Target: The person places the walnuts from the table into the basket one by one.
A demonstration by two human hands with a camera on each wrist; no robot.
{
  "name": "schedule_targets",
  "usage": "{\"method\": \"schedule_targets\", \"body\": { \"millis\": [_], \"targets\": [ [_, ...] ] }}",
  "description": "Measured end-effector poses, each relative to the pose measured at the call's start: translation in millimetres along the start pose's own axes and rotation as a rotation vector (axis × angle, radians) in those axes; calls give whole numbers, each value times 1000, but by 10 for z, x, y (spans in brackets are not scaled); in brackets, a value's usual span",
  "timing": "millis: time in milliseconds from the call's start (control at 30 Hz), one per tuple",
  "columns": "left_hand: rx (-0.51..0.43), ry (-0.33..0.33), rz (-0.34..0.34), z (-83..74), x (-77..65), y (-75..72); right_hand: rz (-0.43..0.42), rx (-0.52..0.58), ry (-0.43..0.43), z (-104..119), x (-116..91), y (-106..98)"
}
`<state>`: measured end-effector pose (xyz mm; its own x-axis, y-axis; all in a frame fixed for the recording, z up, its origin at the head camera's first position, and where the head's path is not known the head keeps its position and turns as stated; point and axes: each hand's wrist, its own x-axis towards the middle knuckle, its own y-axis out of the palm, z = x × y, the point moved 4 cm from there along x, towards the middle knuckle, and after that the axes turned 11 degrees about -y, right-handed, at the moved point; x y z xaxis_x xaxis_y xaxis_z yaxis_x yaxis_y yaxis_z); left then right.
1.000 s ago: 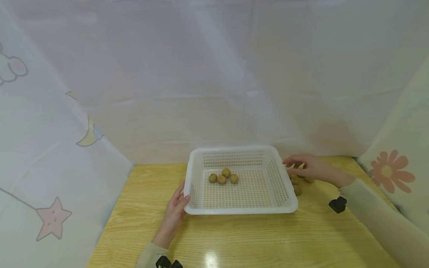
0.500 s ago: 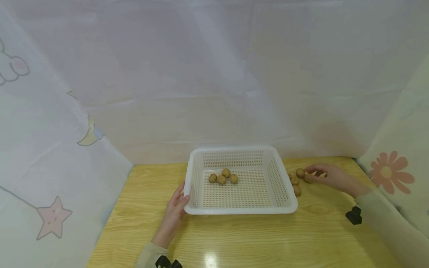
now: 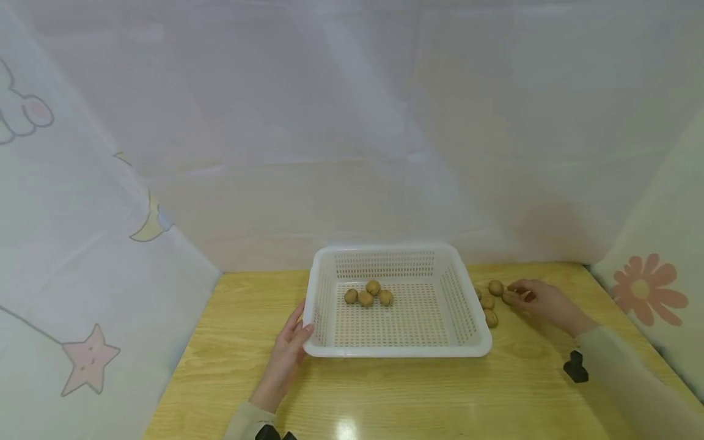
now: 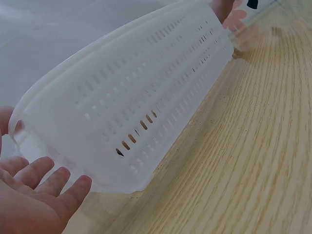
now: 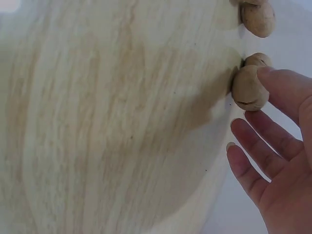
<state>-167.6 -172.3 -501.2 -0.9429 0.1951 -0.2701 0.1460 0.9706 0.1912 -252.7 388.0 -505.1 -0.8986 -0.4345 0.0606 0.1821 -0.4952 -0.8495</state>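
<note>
A white slotted plastic basket [image 3: 396, 352] sits on the wooden table, with several walnuts [image 3: 365, 299] grouped on its floor, left of centre. My left hand [image 3: 287, 351] holds the basket's left side, thumb over the rim and fingers along the outer wall. In the left wrist view those fingers [image 4: 41, 178] lie loosely against the wall. To the right of the basket, my right hand [image 3: 547, 304] pinches a walnut [image 5: 249, 90] between thumb and fingers, at table level. Other loose walnuts [image 3: 491, 318] lie between that hand and the basket's right wall.
The wooden table [image 3: 385, 397] stretches in front of the basket and to both sides. A pale cloth backdrop [image 3: 352, 153] hangs behind and at the sides, close to the table's back edge.
My right hand has moved right, from beside the basket's rim to the outer walnuts, and now pinches one. My left hand stays on the basket. The walnuts inside keep their places.
</note>
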Motion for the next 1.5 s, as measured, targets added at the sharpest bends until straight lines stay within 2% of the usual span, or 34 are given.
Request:
{"method": "schedule_targets", "body": {
  "millis": [267, 467, 633, 867, 1100, 1333, 1500],
  "targets": [
    [2, -2, 4, 9, -3, 7, -14, -13, 25, -26, -47, 34],
    [-9, 20, 9, 14, -6, 8, -37, -1, 31, 68, -84, -31],
    [-8, 18, -1, 30, -21, 13, -67, -4, 0, 257, -157, -142],
    [-19, 25, -18, 10, -13, 11, -88, -18, -54, 685, -172, -411],
    [-17, 14, -16, 17, -11, 3, -38, 13, -67, 1030, 42, -532],
    [-24, 27, -7, 6, 9, -10, -5, 42, -130, 1431, 497, -536],
    [-24, 7, -11, 10, -7, 4, 14, 45, -202, 1686, 789, -469]
  ]
}}
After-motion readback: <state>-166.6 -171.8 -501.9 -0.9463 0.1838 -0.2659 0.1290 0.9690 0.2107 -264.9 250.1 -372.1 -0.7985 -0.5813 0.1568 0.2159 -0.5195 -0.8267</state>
